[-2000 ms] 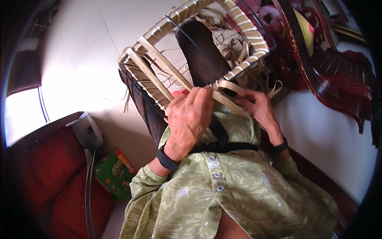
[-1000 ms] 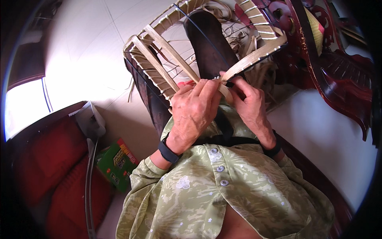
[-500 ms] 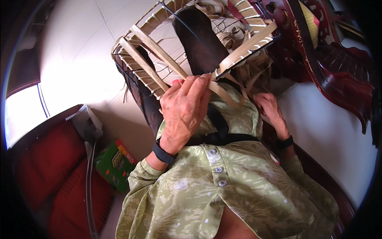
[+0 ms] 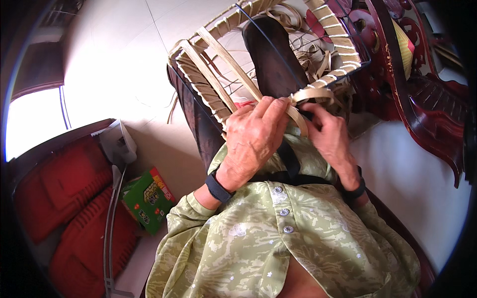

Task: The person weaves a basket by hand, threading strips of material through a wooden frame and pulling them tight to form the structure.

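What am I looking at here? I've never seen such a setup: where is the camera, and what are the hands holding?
There is no machine: just a person's two bare hands. Every picture comes from one wide fisheye camera on that person's head, looking down, so straight edges bend. The left hand closes on flat tan strips at the near edge of a frame wrapped in tan and white. The right hand is beside it, at a curled strip; whether it pinches that is hidden. Loose strips lie tangled beyond; pale floor and a green package show at the left.
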The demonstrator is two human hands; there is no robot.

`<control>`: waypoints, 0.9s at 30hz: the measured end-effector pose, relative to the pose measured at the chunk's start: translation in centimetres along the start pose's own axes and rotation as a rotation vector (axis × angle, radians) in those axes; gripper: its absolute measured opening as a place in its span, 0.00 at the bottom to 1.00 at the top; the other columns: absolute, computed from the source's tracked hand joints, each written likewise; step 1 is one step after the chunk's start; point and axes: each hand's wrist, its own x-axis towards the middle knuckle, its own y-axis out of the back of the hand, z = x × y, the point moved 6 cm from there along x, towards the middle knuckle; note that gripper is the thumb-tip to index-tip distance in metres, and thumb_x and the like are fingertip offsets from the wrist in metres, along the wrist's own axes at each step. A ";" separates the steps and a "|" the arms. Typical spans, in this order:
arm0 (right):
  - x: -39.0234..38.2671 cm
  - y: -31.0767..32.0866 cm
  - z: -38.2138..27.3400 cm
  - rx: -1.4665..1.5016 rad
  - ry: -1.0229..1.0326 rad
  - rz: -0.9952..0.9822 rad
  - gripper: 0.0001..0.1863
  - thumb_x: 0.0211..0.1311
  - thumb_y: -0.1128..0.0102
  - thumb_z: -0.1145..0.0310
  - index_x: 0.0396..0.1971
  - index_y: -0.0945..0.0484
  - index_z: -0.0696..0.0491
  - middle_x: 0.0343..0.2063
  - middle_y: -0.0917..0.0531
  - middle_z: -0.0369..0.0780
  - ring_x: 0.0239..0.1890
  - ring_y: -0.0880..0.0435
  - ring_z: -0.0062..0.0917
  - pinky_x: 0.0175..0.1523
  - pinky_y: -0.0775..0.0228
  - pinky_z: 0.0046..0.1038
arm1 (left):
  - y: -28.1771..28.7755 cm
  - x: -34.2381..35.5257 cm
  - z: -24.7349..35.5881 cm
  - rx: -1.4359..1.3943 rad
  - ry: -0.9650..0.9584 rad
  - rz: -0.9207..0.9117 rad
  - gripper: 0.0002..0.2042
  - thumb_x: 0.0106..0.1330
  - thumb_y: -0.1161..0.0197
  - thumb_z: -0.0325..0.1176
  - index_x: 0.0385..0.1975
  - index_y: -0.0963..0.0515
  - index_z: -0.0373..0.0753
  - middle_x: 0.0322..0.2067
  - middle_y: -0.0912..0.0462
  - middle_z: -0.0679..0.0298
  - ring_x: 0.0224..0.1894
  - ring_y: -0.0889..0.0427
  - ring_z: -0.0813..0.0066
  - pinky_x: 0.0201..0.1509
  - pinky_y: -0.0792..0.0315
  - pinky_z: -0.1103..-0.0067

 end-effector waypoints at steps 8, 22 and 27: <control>-1.6 -0.3 5.2 -0.051 -0.098 -0.012 0.08 0.66 0.41 0.66 0.38 0.15 0.51 0.30 0.16 0.51 0.34 0.14 0.47 0.38 0.23 0.41 | 0.3 0.0 -0.1 0.013 0.041 -0.006 0.13 0.59 0.35 0.21 0.44 0.18 0.40 0.30 0.19 0.61 0.29 0.17 0.60 0.33 0.23 0.71; -1.7 4.2 1.8 -0.127 -0.054 0.129 0.07 0.67 0.43 0.73 0.42 0.19 0.53 0.33 0.15 0.49 0.34 0.15 0.47 0.37 0.24 0.37 | 0.3 0.6 0.0 -0.018 0.055 -0.007 0.12 0.61 0.37 0.21 0.43 0.17 0.40 0.30 0.17 0.60 0.27 0.17 0.61 0.33 0.24 0.73; -3.2 5.7 -5.0 0.122 0.218 0.307 0.08 0.66 0.35 0.70 0.27 0.19 0.55 0.15 0.22 0.41 0.15 0.21 0.29 0.22 0.34 0.31 | 0.1 0.4 -0.1 -0.013 0.036 -0.013 0.11 0.61 0.36 0.22 0.43 0.18 0.39 0.29 0.18 0.60 0.27 0.17 0.61 0.32 0.24 0.73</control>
